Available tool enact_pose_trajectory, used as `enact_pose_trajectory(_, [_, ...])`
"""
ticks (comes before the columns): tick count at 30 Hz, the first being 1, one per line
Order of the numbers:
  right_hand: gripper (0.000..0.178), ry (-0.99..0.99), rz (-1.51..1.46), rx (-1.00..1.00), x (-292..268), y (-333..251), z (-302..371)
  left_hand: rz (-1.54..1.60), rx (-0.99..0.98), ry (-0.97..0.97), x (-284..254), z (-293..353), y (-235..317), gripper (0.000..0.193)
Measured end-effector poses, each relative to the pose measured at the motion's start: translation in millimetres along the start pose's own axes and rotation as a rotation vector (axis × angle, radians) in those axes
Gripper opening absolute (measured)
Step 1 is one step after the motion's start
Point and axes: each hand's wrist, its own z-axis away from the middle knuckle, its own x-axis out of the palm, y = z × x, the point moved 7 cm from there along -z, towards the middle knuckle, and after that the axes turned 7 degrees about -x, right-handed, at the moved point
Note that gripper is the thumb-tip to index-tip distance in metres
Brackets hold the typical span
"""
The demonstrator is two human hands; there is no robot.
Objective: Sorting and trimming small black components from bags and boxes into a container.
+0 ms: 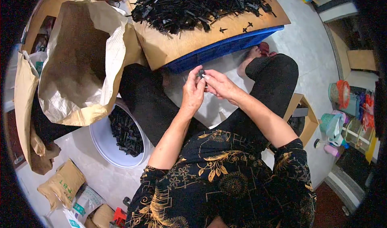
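Observation:
Between my knees, both hands meet in front of me around a small black plastic part [202,72]. My left hand [193,89] pinches it from the left, with fingertips closed on its upper side. From the right, the fingers of my right hand [219,84] are closed on the same part, thumb against it. Most of the part is hidden by the fingers, so its exact shape cannot be made out. Beyond my hands, a big heap of black plastic parts [193,8] lies on a wooden board [161,46], with a few loose pieces near its front edge.
The board rests on a blue crate [225,50]. A large open paper sack [115,62] stands at left, above a white bucket [96,137] holding black parts. A cardboard box [310,121] sits by my right leg; packages [66,181] lie lower left, baskets [333,91] far right.

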Motion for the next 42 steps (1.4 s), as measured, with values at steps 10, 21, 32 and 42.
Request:
enact_pose_trajectory(10, [0.02,0.031,-0.104,-0.011,1,1,-3,0.008,-0.076,-0.004,3,-1,-2,0.036])
enact_pose_trajectory(21, [0.031,0.108,0.121,0.039,-6,21,-18,-0.179,0.003,0.093,2,-2,-15,0.034])
enact_pose_trajectory(32, [0.031,0.279,0.62,-0.381,-58,-26,-61,0.498,-0.337,0.013,-7,-13,-38,0.038])
enact_pose_trajectory(42, [0.033,0.681,0.807,-0.454,-109,-92,-134,0.74,-0.526,-0.047,5,3,-53,0.017])
